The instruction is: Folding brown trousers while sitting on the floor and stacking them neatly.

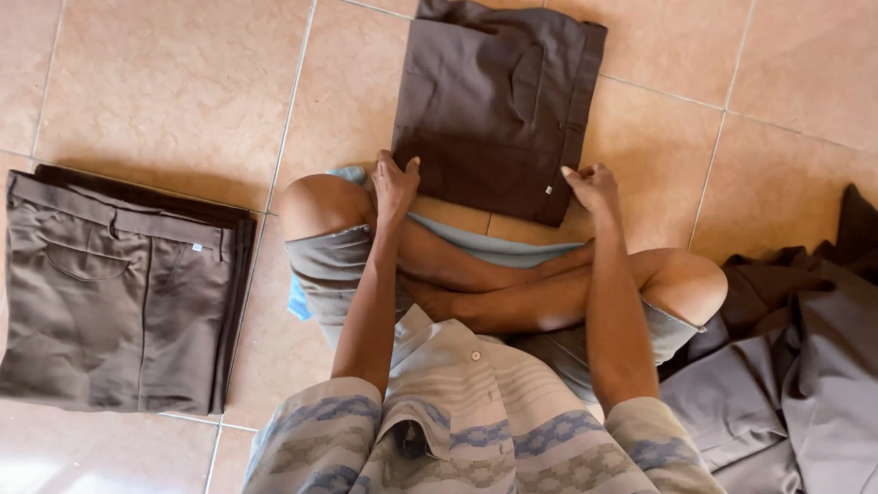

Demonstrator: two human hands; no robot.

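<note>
A folded pair of dark brown trousers (pixel 494 101) lies on the tiled floor just beyond my crossed legs. My left hand (pixel 395 183) grips its near left corner, fingers curled over the edge. My right hand (pixel 594 187) holds the near right corner, beside a small white tag. Both arms reach forward over my knees.
A stack of folded brown trousers (pixel 119 293) lies on the floor at my left. A loose heap of grey and brown clothes (pixel 796 366) sits at my right. A light blue cloth (pixel 485 245) lies under my legs. The floor is beige tile (pixel 165 91).
</note>
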